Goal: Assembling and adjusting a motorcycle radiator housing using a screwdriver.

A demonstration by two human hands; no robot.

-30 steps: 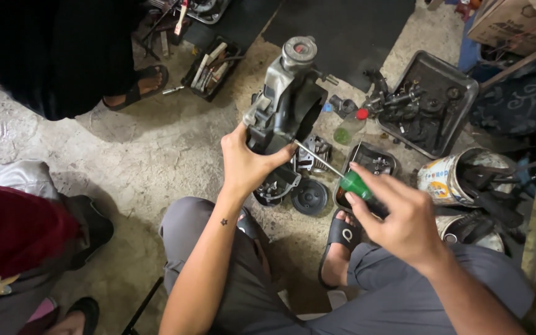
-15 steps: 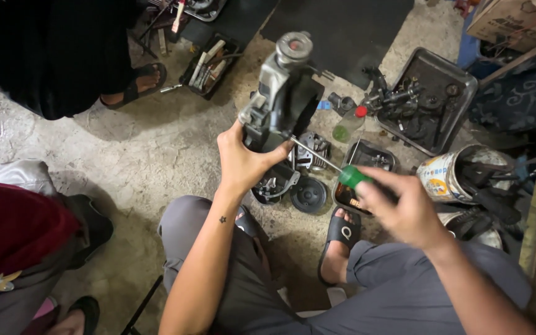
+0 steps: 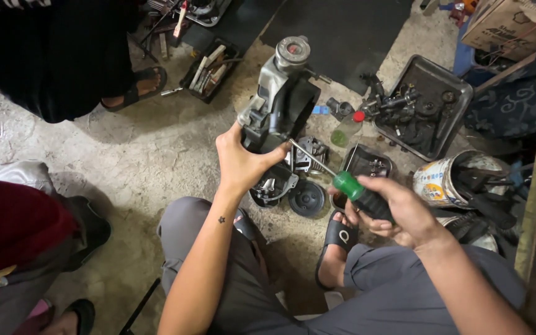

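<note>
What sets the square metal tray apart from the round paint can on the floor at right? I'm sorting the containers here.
The metal tray is square, shallow and dark grey; the paint can is round, deeper, with a pale printed side. The metal tray lies flat with its opening up; the paint can is tipped on its side, mouth facing right. The metal tray holds small dark machine parts; the paint can holds long dark handles. Both sit on the concrete floor.
</note>
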